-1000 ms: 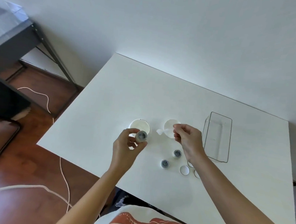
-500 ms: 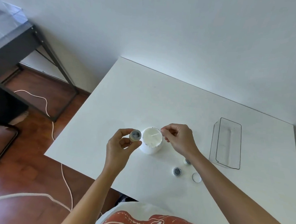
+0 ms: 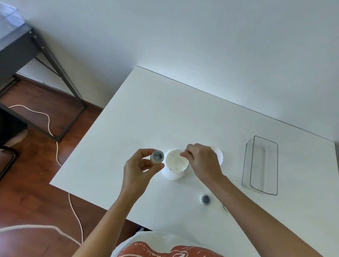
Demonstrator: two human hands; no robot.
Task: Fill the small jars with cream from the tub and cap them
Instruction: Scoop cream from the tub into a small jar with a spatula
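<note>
The left hand [image 3: 141,166] holds a small jar [image 3: 157,156] in a fingertip grip, mouth up, just beside the open tub [image 3: 175,165] on the bench [image 3: 146,111]. The right hand [image 3: 202,161] pinches something thin, probably a spatula, over the cream. Best to take a small scoop, bring the jar close, and wipe it off inside the rim.

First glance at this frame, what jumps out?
The two hands meeting mid-table: the left hand pinches a small open jar, while the right hand holds something thin over the open white cream tub beside it. A clear plastic tray lies to the right, and another small jar stands nearer the table's front edge.
</note>
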